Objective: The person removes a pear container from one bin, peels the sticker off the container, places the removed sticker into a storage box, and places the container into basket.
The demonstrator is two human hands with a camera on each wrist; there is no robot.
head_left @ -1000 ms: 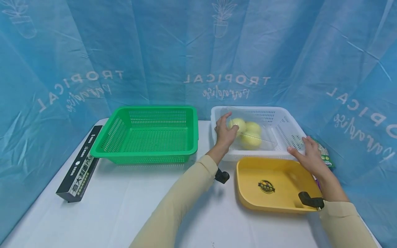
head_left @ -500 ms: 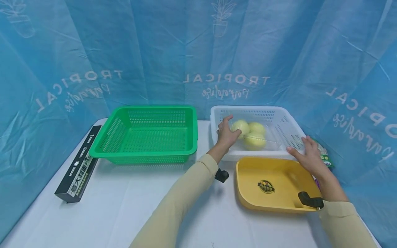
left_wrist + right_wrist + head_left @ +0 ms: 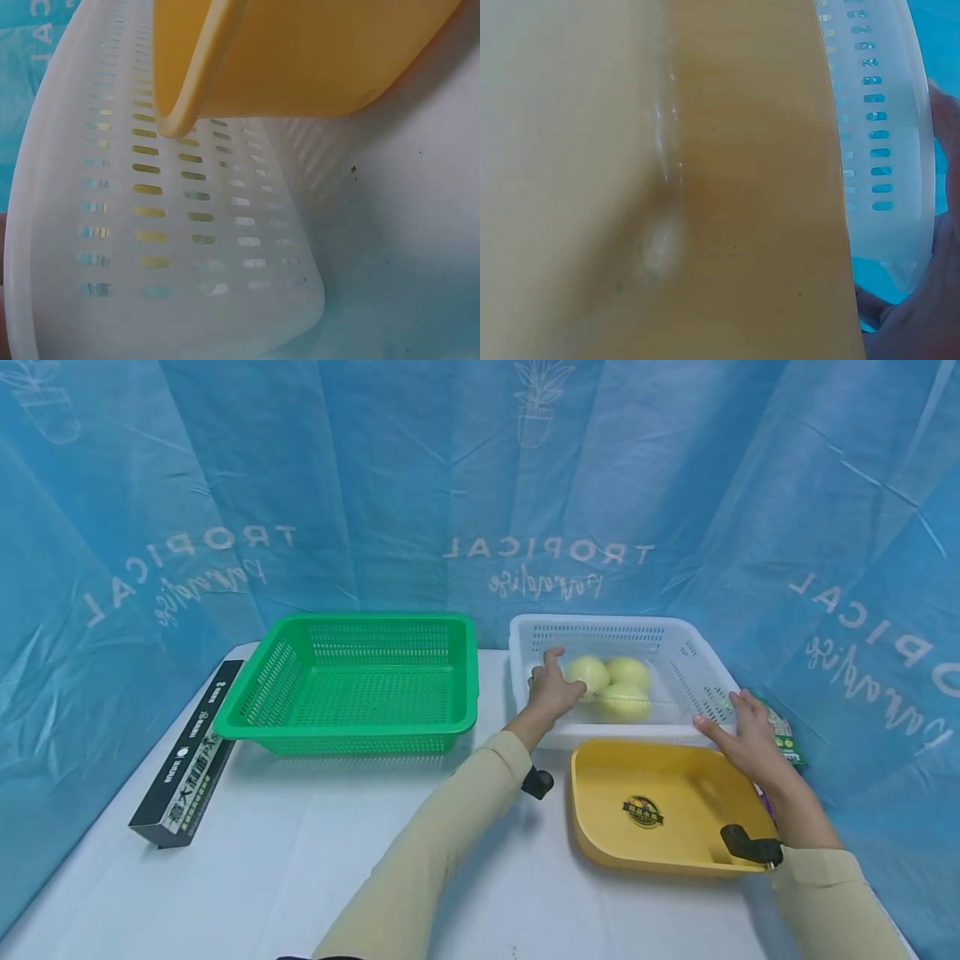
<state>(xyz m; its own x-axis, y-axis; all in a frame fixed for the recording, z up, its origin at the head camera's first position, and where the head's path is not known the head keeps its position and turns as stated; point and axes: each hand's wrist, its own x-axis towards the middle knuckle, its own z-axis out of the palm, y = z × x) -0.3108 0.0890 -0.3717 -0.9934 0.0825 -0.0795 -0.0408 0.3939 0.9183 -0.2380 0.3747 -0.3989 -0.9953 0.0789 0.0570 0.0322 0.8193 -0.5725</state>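
Observation:
A clear plastic pack (image 3: 662, 697) with three pale yellow-green round fruits (image 3: 588, 675) lies in the white slotted basket (image 3: 637, 732). My left hand (image 3: 553, 690) reaches over the basket's left part, thumb and index finger about the left end of this pack, thumb right by the nearest fruit; its other fingers are mostly hidden. With my right hand (image 3: 747, 739) I hold the basket's front right corner, thumb at the front rim and fingers at the side rim. The right wrist view shows this hand (image 3: 937, 285) beside the basket corner (image 3: 900, 225).
A yellow bin (image 3: 637, 843) stands right in front of the white basket, under my right wrist. A green basket (image 3: 352, 735) is to the left, with a long black pasta box (image 3: 187, 768) beside it. A green packet (image 3: 786, 739) shows behind my right hand.
My left hand and the fruit pack have moved slightly right and downward in the head view; the pack lies lower in the white basket. The right hand stays at the basket corner.

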